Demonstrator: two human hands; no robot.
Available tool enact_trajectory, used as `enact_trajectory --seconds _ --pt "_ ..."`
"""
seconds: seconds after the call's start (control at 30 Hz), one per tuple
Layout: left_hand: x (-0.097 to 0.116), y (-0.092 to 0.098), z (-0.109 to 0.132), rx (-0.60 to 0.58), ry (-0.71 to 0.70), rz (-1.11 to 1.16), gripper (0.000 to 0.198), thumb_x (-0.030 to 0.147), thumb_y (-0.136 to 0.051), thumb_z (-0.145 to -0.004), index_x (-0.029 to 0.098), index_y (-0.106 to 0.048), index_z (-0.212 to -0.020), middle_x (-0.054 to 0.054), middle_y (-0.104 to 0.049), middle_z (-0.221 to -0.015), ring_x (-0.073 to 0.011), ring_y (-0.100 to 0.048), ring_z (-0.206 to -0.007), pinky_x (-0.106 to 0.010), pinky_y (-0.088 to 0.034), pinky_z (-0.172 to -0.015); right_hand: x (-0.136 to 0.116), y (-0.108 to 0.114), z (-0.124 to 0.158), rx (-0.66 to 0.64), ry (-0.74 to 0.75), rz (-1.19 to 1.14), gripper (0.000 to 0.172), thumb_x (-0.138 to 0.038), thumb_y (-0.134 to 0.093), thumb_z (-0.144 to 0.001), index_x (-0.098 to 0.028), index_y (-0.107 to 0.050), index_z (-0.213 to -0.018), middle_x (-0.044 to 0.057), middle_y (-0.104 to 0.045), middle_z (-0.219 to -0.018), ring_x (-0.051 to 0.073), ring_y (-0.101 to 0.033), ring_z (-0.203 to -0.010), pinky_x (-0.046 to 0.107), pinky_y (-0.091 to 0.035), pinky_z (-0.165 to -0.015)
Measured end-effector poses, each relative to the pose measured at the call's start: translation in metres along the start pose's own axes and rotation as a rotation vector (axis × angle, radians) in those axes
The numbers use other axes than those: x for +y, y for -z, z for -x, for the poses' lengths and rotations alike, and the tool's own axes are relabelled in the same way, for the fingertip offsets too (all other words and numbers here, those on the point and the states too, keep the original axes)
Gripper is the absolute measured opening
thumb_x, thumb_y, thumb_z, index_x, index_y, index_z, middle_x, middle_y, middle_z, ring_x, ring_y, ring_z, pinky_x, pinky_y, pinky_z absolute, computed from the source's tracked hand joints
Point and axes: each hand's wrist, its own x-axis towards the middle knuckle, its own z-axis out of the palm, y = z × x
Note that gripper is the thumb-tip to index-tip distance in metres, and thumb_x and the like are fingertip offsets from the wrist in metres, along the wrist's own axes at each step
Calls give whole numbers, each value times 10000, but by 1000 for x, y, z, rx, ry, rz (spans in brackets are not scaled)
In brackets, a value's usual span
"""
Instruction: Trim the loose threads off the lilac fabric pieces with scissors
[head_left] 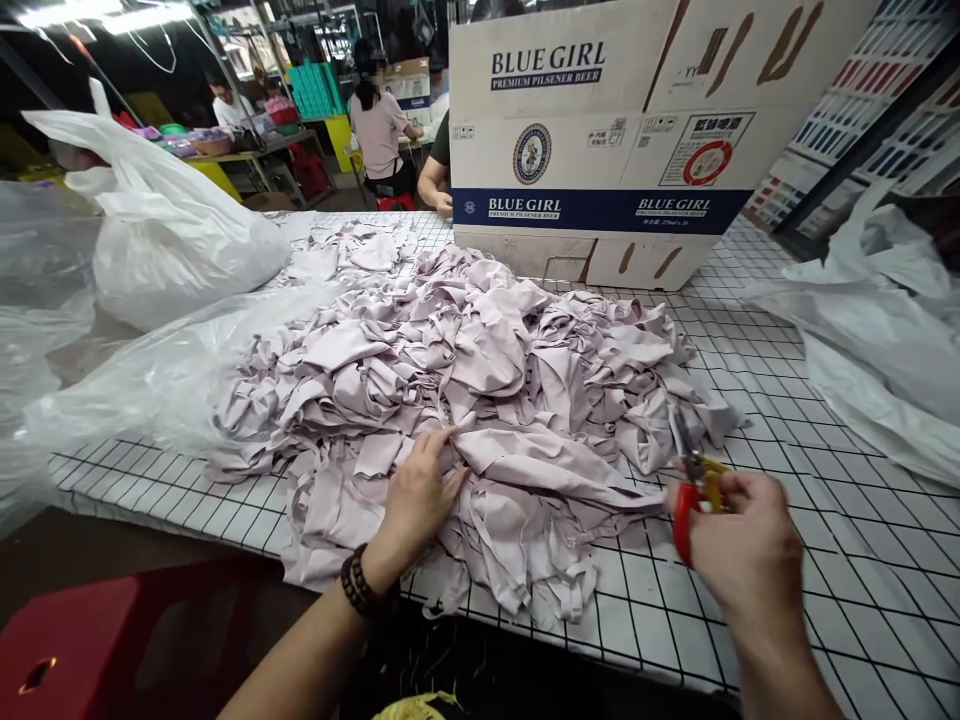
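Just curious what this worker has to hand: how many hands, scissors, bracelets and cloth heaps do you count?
hands: 2, the left hand on the cloth heap, the right hand gripping the scissors
scissors: 1
cloth heap: 1
bracelet: 1, on the left wrist
total: 5

Just one brand on show here, and it's all on the cardboard box [592, 130]!
Up on the top flap [547, 66], dark blue capitals read "BLUE GIRL", with "PREMIUM PILSENER BEER" in a small strip right below. Down to the blue band [600, 210] across the front: the same "BLUE GIRL" over "PREMIUM PILSENER BEER" in white, once at the left, once at the right, with finer print under the right one too small to read. Above the band sit a round seal [532, 153], lettering illegible, and a white label [705, 148] with a red ring, characters blurred.
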Motion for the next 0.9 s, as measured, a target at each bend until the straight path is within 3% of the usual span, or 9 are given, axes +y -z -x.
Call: enact_trajectory --seconds 0.17,0.3,0.43,0.5,0.6,0.7,0.83,0.9 --pt "16 -3 -14 7 51 64 154 224 -664 -842 226 -716 -987 -55 -724 -946 -221 -673 -845 -306 -501 -730 -40 -65 30 -364 111 -234 267 -415 -694 -672 -257 -498 -760 6 -675 -683 206 -625 -566 295 -467 -498" --pt "24 -7 -34 11 34 200 124 275 -641 -859 207 -741 -885 -48 -746 -885 -185 -674 -782 -271 -498 -712 -55 -92 16 -424 125 -392 328 -389 -735 -618 -250 -458 -727 -11 -648 -639 180 -602 -570 280 -471 -532" --pt "34 -16 -54 -5 73 399 346 358 -537 -917 171 -630 -1194 -27 -715 -752 -136 -622 -588 -225 -476 -543 -55 -83 -22 -336 89 -538 444 -462 -779 -584 -244 -451 -790 -2 -659 -717 161 -601 -605 269 -469 -560" --pt "39 -23 -55 -14 126 515 405 354 -560 -896 161 -562 -1252 -33 -699 -793 -129 -610 -600 -219 -471 -547 -54 -72 -39 -280 63 -589 498 -484 -810 -546 -239 -457 -797 6 -668 -765 153 -602 -622 262 -465 -569" --pt "43 -33 -45 -85 194 621 292 362 -627 -836 150 -624 -1037 -45 -673 -825 -128 -595 -624 -222 -466 -564 -51 -61 -54 -246 19 -633 533 -473 -852 -492 -226 -480 -784 5 -666 -742 145 -586 -594 256 -451 -540" --pt "45 -42 -34 -280 241 685 283 422 -625 -823 141 -648 -844 -11 -626 -664 -121 -544 -516 -219 -426 -480 -48 -57 -56 -254 -18 -662 550 -458 -877 -458 -221 -484 -761 -11 -647 -683 131 -545 -541 241 -408 -480" --pt "49 -55 -34 -471 311 800 296 401 -731 -732 142 -644 -846 -8 -646 -759 -88 -515 -528 -195 -401 -477 -49 -56 -50 -298 -34 -711 552 -438 -888 -459 -213 -487 -764 -29 -637 -671 103 -509 -506 222 -376 -464" --pt "51 -60 -38 -574 354 871 356 418 -779 -671 143 -613 -827 27 -598 -681 -68 -457 -464 -191 -362 -435 -51 -54 -48 -316 -30 -739 552 -437 -888 -468 -210 -490 -775 -32 -640 -682 94 -506 -507 218 -377 -473"
